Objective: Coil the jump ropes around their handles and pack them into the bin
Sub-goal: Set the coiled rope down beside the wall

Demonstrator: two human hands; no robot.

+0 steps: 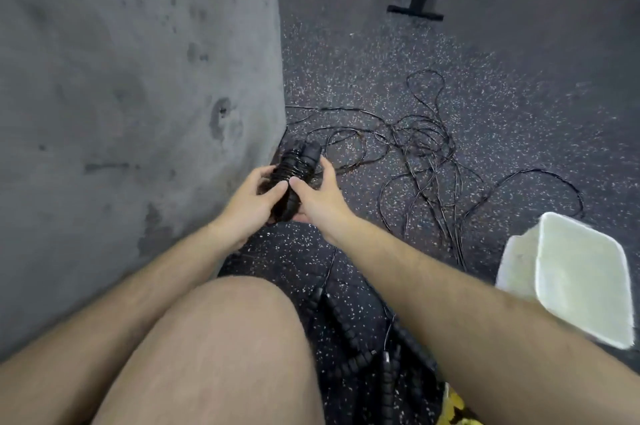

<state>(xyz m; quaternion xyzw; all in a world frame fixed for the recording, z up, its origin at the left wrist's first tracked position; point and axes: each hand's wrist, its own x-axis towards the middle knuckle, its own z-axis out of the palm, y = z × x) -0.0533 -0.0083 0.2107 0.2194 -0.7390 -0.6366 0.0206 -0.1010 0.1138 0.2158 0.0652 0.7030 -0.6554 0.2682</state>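
Head view looks down at two hands holding a wound jump rope (297, 166) in the air, close to a grey wall (138, 78). The thin black rope is wrapped round and round the two handles. The left hand (254, 204) has its fingers (264, 172) curled round the left side of the bundle. The right hand (320, 201) holds the other side, with its thumb pressed on the coils and its fingers bent round the back.

The white bin (519, 261) sits on the floor (519, 95) far over on the right, and looks like it has nothing in it. A messy pile of loose ropes (427, 147) lies on the floor between the hands and the bin. More black handles (346, 331) lie by the knee.

What could go wrong? If a thumb lets go too soon, the coils may spring open and the rope will fall loose. A thin bit of rope (331, 263) hangs below the hands. It could catch on the pile when the bundle goes to the bin. A toss might miss the bin, since it is far away.
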